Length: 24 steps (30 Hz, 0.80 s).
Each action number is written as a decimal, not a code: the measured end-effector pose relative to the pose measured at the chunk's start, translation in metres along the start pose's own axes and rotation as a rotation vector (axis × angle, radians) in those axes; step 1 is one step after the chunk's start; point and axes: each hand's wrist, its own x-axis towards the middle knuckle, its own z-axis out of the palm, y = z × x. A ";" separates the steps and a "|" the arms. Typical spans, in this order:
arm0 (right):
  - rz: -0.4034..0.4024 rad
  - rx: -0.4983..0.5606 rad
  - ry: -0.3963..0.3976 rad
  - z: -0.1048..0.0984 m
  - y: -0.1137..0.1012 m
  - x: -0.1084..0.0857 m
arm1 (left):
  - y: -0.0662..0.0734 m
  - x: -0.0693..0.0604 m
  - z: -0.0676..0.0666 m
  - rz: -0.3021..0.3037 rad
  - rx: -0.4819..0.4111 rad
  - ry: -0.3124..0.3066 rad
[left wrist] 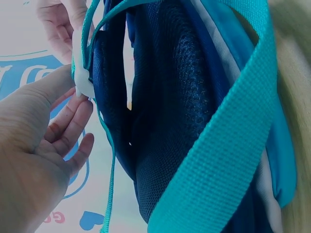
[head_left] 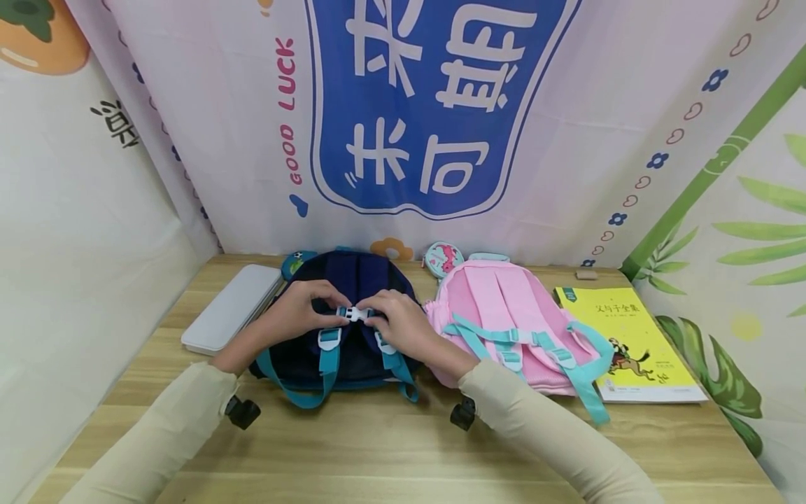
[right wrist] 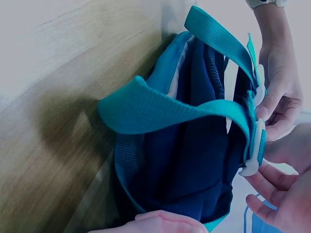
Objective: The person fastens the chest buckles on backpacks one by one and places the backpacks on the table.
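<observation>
A dark blue backpack [head_left: 371, 269] lies on the table with its shoulder straps facing up. Across its strap side, both hands meet at a white plastic side-release buckle [head_left: 355, 314] on teal webbing. My left hand [head_left: 308, 308] pinches the buckle's left part between thumb and fingers. From the other side, my right hand [head_left: 403, 322] pinches its right part. The two parts meet, but I cannot tell whether they are locked. White strap adjusters [head_left: 329, 339] sit just below. A broad teal strap [left wrist: 218, 141] crosses the left wrist view, and teal straps [right wrist: 175, 116] loop across the right wrist view.
To the right lies a pink backpack [head_left: 485, 294] with turquoise straps, beside a yellow book [head_left: 604, 315]. A white flat case [head_left: 229, 308] is at the left. Small round pouches, one pink and turquoise [head_left: 443, 259], sit at the back by the printed curtain [head_left: 252, 140].
</observation>
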 end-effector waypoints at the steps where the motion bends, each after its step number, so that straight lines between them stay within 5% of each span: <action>1: 0.000 0.002 -0.001 0.000 0.000 0.000 | 0.000 0.000 0.000 -0.005 -0.002 -0.003; 24: 0.029 0.041 -0.023 -0.001 -0.001 0.003 | -0.002 0.002 0.003 -0.011 -0.002 0.017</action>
